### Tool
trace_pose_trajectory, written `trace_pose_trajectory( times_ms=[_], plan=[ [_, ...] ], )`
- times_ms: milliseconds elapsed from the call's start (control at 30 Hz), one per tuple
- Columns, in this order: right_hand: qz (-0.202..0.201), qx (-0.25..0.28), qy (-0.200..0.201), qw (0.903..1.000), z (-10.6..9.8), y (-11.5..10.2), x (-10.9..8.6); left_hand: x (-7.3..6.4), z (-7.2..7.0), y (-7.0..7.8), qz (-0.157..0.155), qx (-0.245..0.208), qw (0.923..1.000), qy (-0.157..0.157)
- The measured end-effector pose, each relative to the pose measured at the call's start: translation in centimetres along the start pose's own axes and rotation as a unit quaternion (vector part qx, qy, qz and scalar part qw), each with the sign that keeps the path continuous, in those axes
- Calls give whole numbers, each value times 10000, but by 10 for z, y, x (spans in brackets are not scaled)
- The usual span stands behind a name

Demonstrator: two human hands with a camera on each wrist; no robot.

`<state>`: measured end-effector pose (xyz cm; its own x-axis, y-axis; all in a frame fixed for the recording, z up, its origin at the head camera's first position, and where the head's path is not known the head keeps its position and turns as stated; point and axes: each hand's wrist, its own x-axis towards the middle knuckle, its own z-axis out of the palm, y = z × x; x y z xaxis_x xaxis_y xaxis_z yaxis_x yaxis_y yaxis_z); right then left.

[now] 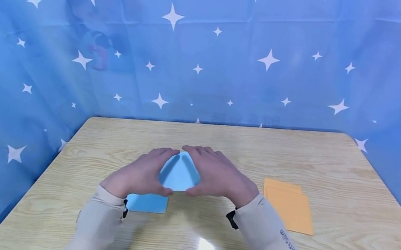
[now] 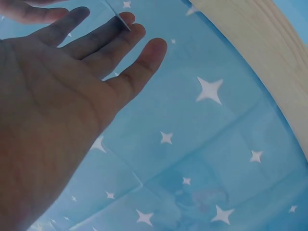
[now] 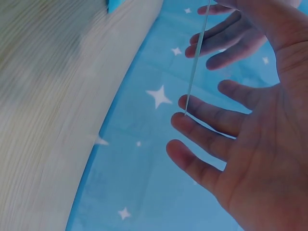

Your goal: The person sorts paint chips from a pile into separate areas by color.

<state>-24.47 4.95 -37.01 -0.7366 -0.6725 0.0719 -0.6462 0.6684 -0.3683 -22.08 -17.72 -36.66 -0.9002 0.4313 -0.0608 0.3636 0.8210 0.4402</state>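
Note:
Raised above the table, a light blue sheet of paper (image 1: 180,172) spans the space between both hands. My left hand (image 1: 145,171) holds its left side, thumb at the near edge and fingers toward the far edge. Opposite, my right hand (image 1: 220,174) holds the right side in the same manner. Seen edge-on in the right wrist view, the sheet (image 3: 196,60) is a thin line at the fingertips. Its edge also meets the fingertips in the left wrist view. Another blue sheet (image 1: 147,203) lies on the table, partly hidden behind the left hand and wrist.
Several orange sheets (image 1: 290,208), slightly fanned, lie to the right of the right hand. The wooden table (image 1: 359,222) has rounded far corners. A blue star-patterned cloth (image 1: 216,57) hangs behind it and at both sides.

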Motion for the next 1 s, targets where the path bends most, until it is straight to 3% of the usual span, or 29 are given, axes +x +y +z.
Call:
trace_pose_trajectory(
  times_ms=[500,1000],
  plan=[
    [-47,43,-237,9997,19,-29,28,-29,-12,-32,-199,14,9998,53],
    [99,-222,-543,9982,48,-36,42,-32,4,-46,-476,56,9988,-124]
  ],
)
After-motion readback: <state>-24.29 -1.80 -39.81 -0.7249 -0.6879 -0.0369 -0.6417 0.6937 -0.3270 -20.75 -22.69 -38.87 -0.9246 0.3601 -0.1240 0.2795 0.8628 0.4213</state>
